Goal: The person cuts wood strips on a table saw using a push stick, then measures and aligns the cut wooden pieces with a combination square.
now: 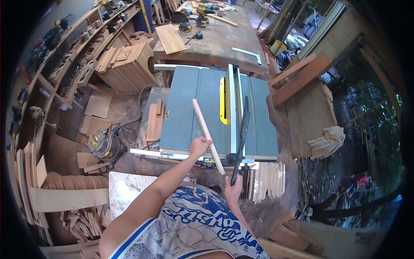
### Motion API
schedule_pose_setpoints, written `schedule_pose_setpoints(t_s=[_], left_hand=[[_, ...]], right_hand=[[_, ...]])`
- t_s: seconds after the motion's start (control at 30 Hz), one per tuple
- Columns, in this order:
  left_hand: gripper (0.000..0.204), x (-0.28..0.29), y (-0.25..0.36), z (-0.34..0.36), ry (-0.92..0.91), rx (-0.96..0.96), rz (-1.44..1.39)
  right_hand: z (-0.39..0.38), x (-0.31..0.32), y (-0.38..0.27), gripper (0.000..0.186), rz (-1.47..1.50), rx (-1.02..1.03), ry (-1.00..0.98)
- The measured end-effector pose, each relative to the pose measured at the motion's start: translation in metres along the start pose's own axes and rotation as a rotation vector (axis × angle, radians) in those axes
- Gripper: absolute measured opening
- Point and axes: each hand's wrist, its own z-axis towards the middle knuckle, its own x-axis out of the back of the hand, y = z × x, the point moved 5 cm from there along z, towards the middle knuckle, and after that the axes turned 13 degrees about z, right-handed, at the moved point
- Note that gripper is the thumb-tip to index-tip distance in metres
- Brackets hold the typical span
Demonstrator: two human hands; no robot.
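Note:
My left hand (200,147) is closed around a narrow wooden strip (201,117), which slants over the grey top of a table saw (179,101). The strip's near end reaches past the saw's front edge. My right hand (233,188) grips the near end of a long black push stick (239,156), which points away over the saw's fence (233,97). Left of the fence lies a yellow throat plate (223,103) with a dark slot. Whether the blade stands above it cannot be made out.
Behind the saw, a workbench (233,41) holds cordless drills (202,19), a wooden board (170,38) and a white square (248,53). A shop vacuum (105,144) stands at left, near shelves and stacked lumber (125,62). Thin strips (266,181) are piled by the front right.

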Motion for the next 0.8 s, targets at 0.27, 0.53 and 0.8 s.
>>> schedule_pose_setpoints(t_s=[0.27,0.53,0.8], left_hand=[[0.039,-0.002,0.023,-0.004,-0.397,-0.068,0.165],[0.037,-0.004,0.028,-0.055,-0.278,-0.149,0.021],[0.031,0.004,0.032,-0.086,-0.825,0.05,-0.797]], right_hand=[[-0.053,-0.031,0.029,0.03,0.078,-0.18,0.255],[-0.064,-0.035,0.014,0.023,0.271,-0.278,0.261],[-0.089,-0.025,-0.024,0.034,0.637,-0.276,0.349]])
